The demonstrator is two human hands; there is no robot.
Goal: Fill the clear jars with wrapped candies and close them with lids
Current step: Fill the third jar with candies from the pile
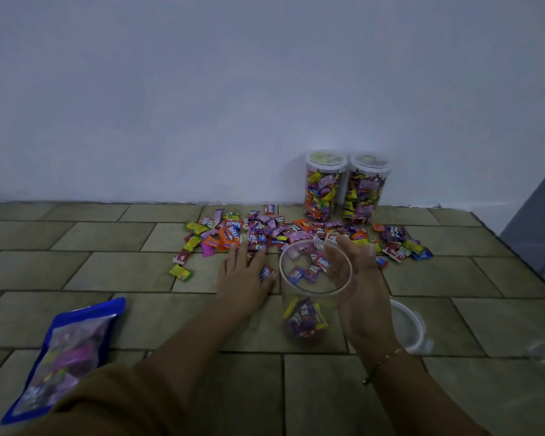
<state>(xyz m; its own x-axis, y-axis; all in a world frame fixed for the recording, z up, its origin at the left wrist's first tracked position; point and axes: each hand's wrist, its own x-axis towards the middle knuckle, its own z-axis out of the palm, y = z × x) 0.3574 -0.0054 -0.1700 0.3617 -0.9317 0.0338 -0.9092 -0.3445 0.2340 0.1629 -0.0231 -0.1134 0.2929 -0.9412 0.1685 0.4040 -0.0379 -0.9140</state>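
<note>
Clear plastic, thin-walled and nearly empty, the open cylindrical jar (315, 294) stands on the tiled floor (107, 265) at about five o'clock from the scatter of bright wrapped candies (283, 234), with only a few pieces at its bottom. We cup it with our right hand (357, 287), fingers curled round the far side of its rim. Our left hand (244, 275) lies flat, fingers straight, on the candies at nine o'clock from the jar, holding nothing.

We judge the jar light and a little slick, liable to tip until it fills, so a steadying grip at the wall near the rim suits it. The candies should be light and crinkly, easier scooped than pinched.

Two filled, lidded clear jars (346, 187) stand against the wall at twelve o'clock. A white round lid (406, 325) lies at three o'clock, a blue candy bag (63, 357) at eight.

Several orange and red wrappers read "Relaxa" (the rest is too blurred).
</note>
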